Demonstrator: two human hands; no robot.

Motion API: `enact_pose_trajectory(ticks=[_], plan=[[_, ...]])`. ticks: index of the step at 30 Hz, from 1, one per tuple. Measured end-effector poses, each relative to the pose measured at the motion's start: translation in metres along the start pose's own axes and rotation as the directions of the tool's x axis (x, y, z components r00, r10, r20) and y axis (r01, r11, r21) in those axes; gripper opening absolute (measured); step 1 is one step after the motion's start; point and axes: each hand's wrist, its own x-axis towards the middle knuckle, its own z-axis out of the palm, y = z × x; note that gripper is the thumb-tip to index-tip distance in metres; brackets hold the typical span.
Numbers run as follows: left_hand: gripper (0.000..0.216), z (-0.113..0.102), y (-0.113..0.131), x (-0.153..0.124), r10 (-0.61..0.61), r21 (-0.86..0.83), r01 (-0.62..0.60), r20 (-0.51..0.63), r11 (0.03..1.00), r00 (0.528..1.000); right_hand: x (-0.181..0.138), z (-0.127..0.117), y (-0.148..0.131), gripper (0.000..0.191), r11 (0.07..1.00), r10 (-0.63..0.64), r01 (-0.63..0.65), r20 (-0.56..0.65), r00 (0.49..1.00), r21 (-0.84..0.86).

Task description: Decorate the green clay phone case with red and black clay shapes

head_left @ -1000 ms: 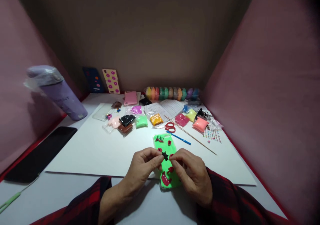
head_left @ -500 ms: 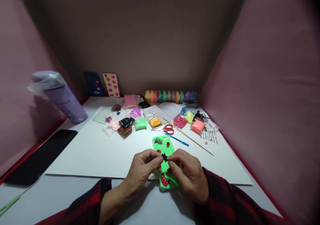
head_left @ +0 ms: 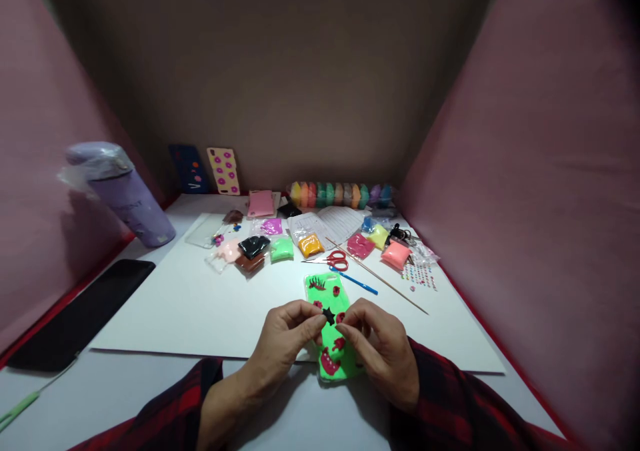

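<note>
My left hand [head_left: 293, 331] pinches a small black clay star [head_left: 329, 315] with several points between thumb and forefinger. Beneath it lies a phone case [head_left: 327, 334] covered in bright green clay, with red clay shapes on it: a lashed eye shape [head_left: 317, 283] at the top, a toothed mouth [head_left: 329, 362] near the bottom, and small rounds. Just right of the star, my right hand [head_left: 383, 351] has thumb and forefinger bent and slightly apart, with a red piece of the case showing at their tips. Its palm covers the case's right edge.
Red-handled scissors [head_left: 336, 259], a blue pen-like tool [head_left: 355, 281] and a thin wooden stick [head_left: 385, 280] lie beyond the case on a white board [head_left: 200, 317]. Several clay packets, including a black one [head_left: 254, 245], lie farther back. A purple bottle [head_left: 133, 201] stands left.
My right fingers have drawn slightly right, away from the star, uncovering red pieces on the case. My left hand keeps the star in nearly the same place.
</note>
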Motion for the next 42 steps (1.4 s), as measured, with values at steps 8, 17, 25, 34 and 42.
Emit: enact_pose_trajectory(ticks=[8,17,25,34,42], plan=[[0.025,0.0022,0.0032,0.0001,0.003,-0.001,-0.003,0.001,1.000,1.000,-0.0006,-0.0015,-0.0037,0.024,0.998,-0.043,0.041,0.060,0.997,0.037],[0.024,0.0032,0.0018,-0.0014,0.033,0.029,-0.033,0.008,0.999,0.999,-0.0011,0.0000,-0.0059,0.020,0.999,-0.051,0.050,0.063,0.997,0.017],[0.027,0.0018,0.0027,-0.0026,0.051,0.054,-0.055,0.065,0.997,0.997,-0.0006,0.0003,-0.0075,0.023,0.999,-0.024,0.024,0.032,0.999,0.023],[0.028,0.0021,0.0000,-0.0029,0.004,0.038,-0.006,0.058,0.999,0.998,-0.0011,0.0003,-0.0063,0.022,0.999,-0.040,0.040,0.033,0.999,0.010],[0.026,0.0010,-0.0033,-0.0011,-0.009,-0.012,0.009,0.074,1.000,0.997,-0.0006,0.0001,-0.0079,0.022,0.999,-0.046,0.046,0.020,0.999,0.000]])
